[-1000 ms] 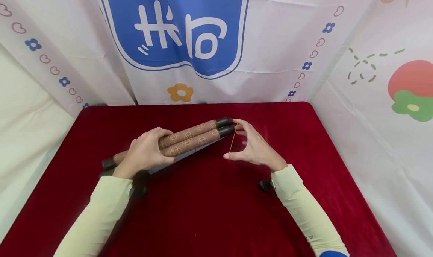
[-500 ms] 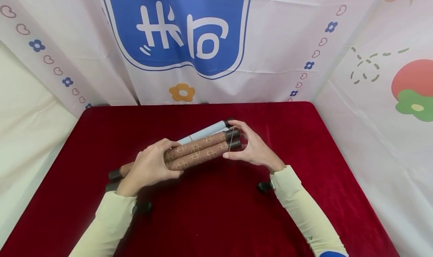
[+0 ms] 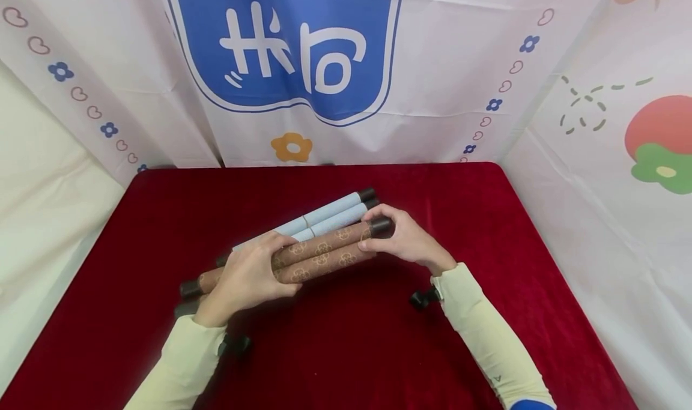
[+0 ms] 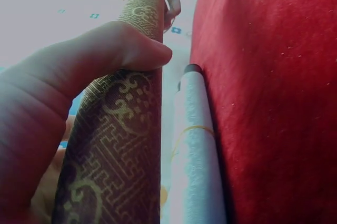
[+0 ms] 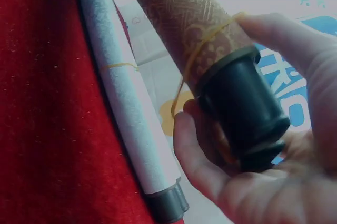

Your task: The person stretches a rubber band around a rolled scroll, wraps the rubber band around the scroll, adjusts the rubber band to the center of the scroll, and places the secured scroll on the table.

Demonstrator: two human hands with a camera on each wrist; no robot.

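Note:
Two brown hanging scrolls with gold patterns and dark end knobs lie side by side in my left hand, which grips them near their middle, tilted up to the right. At their right end my right hand holds a thin yellow rubber band on its fingertips and thumb. In the right wrist view the band passes over the brown roll just behind its black knob. Behind them on the table lie two pale blue scrolls, with a band round their middle.
A red velvet cloth covers the table. White printed curtains close in the back and sides. A small black wrist device sits under my right wrist.
My left hand has brought the brown scrolls toward me and rightward, uncovering the blue pair. The rubber band, stretched apart from them before, now goes over their right end.

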